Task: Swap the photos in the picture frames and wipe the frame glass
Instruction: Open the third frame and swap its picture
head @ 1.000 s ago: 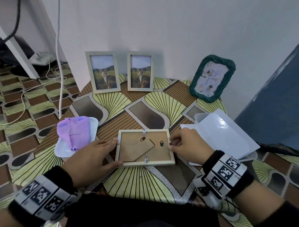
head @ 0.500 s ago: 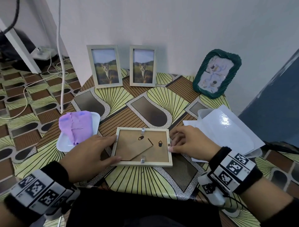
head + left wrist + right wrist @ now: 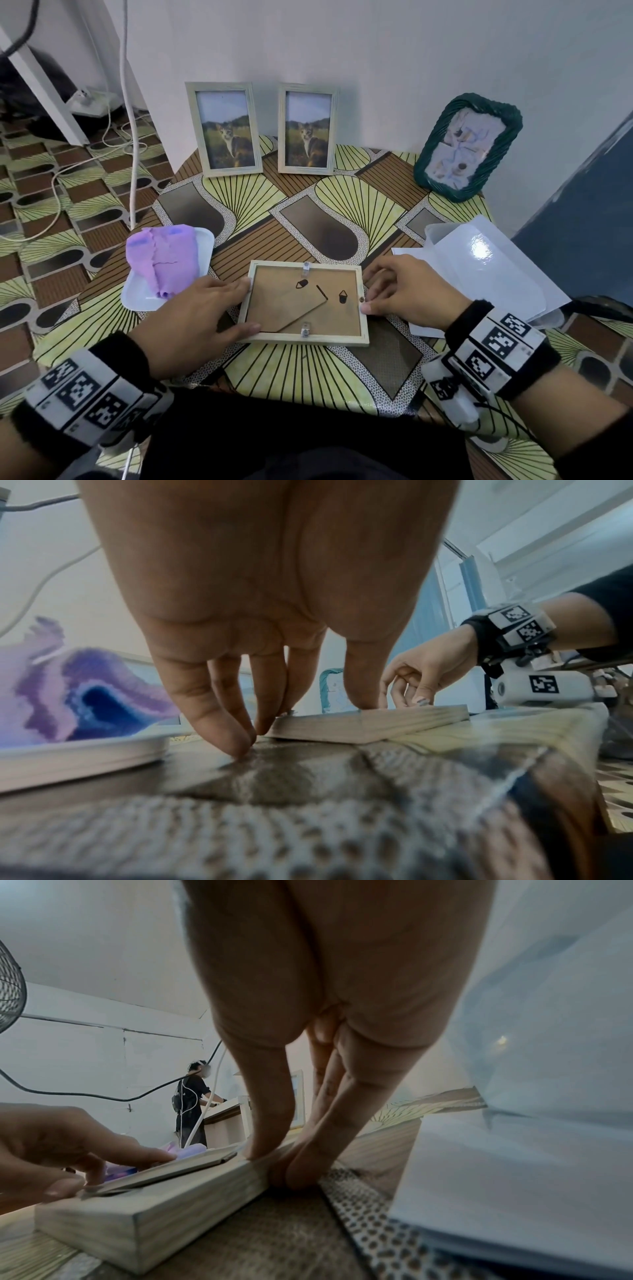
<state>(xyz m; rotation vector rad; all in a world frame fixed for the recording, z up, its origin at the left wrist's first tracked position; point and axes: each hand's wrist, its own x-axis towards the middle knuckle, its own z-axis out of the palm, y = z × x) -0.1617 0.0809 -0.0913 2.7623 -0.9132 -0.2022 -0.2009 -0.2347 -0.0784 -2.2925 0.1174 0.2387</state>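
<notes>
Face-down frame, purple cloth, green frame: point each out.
face-down frame (image 3: 274,301), head view, brown backing board.
purple cloth (image 3: 168,257), head view, middle of the folds.
green frame (image 3: 428,164), head view, left woven border.

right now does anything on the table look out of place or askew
Mostly tidy. The odd one is the wooden frame lying face down between the left hand and right hand, its kickstand flat across the backing. The green frame leans tilted against the wall, unlike the two upright cat photo frames.
</notes>
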